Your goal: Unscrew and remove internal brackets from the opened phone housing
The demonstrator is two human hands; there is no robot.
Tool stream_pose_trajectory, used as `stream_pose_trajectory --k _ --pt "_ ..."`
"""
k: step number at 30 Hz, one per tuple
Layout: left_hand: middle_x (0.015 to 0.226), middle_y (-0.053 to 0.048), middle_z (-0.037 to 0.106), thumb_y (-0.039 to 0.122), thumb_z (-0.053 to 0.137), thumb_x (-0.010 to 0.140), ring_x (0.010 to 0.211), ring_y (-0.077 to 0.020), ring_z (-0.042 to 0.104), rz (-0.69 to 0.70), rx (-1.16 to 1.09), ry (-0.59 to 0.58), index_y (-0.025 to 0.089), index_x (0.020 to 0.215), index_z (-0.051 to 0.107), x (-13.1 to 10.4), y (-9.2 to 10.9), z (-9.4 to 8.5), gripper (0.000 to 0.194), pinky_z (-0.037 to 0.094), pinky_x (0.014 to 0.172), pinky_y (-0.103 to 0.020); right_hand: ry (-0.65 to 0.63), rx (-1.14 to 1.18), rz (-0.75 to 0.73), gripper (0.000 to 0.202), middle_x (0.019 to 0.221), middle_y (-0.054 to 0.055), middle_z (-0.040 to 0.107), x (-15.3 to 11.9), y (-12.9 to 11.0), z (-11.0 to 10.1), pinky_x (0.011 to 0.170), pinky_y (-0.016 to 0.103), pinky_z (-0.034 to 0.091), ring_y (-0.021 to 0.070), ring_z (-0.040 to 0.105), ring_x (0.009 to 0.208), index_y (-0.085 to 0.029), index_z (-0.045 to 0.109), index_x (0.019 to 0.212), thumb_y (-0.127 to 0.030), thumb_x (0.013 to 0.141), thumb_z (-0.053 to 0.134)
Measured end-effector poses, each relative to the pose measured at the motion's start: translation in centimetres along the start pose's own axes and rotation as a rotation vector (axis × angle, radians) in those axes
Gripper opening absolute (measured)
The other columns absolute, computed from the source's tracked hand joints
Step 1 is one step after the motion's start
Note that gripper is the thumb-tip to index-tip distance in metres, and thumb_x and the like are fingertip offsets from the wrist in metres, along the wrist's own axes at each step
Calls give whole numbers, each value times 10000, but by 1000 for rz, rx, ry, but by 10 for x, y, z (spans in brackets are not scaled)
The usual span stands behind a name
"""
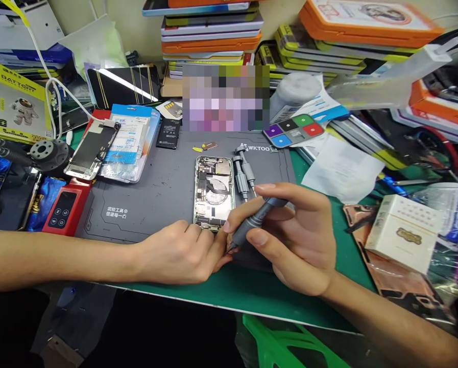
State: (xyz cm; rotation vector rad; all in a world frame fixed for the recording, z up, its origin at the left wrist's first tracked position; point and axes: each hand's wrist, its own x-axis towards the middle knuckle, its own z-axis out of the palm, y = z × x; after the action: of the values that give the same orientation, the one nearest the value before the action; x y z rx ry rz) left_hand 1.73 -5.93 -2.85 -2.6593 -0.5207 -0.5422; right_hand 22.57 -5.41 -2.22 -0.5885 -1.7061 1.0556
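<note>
An opened phone point(214, 191) lies on the dark grey work mat point(144, 199), its circuit boards and a flex cable exposed. My left hand point(178, 253) is closed at the phone's near end, knuckles up. What its fingers pinch, if anything, is hidden. In my right hand point(297, 240) a grey precision screwdriver point(254, 222) is held between fingers and thumb, tip slanting down to the left hand's fingertips. Two more grey screwdrivers point(245, 171) lie on the mat just right of the phone. Small yellow and copper-coloured pieces point(206, 147) sit beyond the phone.
At the left are a detached phone screen point(93, 145), a red device with buttons point(65, 207) and a black battery point(168, 134). A white box point(405, 232) rests on copper-coloured sheet at the right. Stacked orange boxes point(370, 20) line the back; a green stool point(290, 340) stands below the table edge.
</note>
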Motion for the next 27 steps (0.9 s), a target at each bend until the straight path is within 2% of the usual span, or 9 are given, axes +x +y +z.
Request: stream_pose_trajectory --k 7,14,27 --pt "624 17 554 370 556 1031 503 -136 521 1 7 -3 76 1002 665 -1 0 1 315 254 473 -314 -5 -32 22 467 921 50 680 0 0 -1 546 313 655 218 734 802 -341 473 1425 -150 1003 534" --pt "628 24 552 345 555 1027 497 -138 520 -8 4 12 69 1023 664 -1 1 1 297 264 468 -324 3 13 15 524 946 51 674 0 1 0 559 316 657 204 722 791 -335 476 1446 -91 987 534" --pt "644 16 560 363 536 1042 513 -135 521 -1 4 -15 60 1031 661 -1 1 1 327 259 476 -321 36 36 30 529 946 45 668 -3 2 1 551 295 636 190 694 789 -333 479 1454 -93 985 535"
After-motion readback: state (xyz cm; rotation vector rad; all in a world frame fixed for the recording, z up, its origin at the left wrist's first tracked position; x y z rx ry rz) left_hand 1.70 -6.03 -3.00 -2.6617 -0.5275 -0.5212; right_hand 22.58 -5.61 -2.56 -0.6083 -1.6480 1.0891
